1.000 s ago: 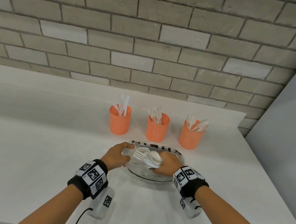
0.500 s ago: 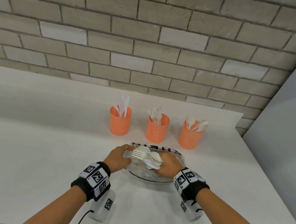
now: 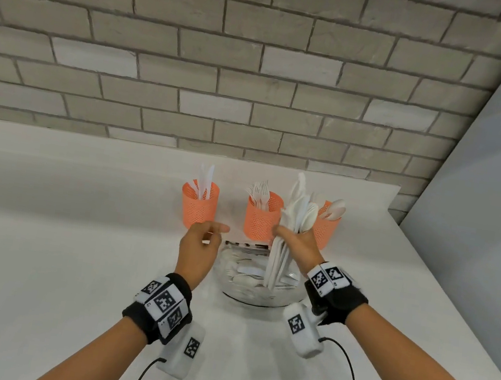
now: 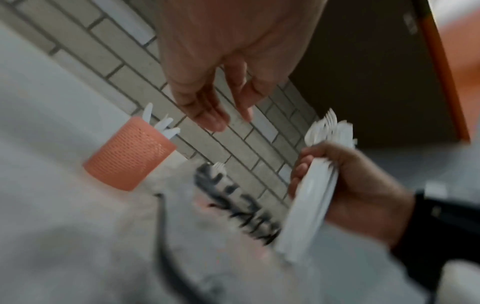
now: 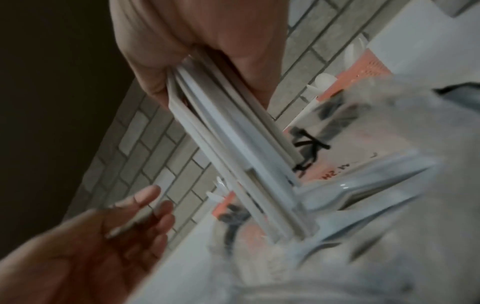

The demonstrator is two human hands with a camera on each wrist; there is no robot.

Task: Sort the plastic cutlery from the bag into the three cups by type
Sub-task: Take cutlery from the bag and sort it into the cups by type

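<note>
Right hand (image 3: 294, 244) now lifted, gripping smooth white cutlery bundle (image 3: 289, 228) above crinkled clear bag (image 3: 247, 283), left hand (image 3: 200, 247) slack, empty

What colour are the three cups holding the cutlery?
Orange, with a perforated mesh pattern; the head view shows the cups best.

Three cups (image 3: 262, 218) and bag (image 3: 255, 284) block the counter's (image 3: 70, 243) middle.

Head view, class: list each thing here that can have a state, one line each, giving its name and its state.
Left hand: open, holding nothing, raised beside the bag.
Right hand: grips a bundle of cutlery.
Bundle of cutlery: upright, lifted above the bag.
Bag: open, cutlery left inside.
Left cup: upright, holds knives.
Middle cup: upright, holds forks.
Right cup: upright, holds spoons.
</note>
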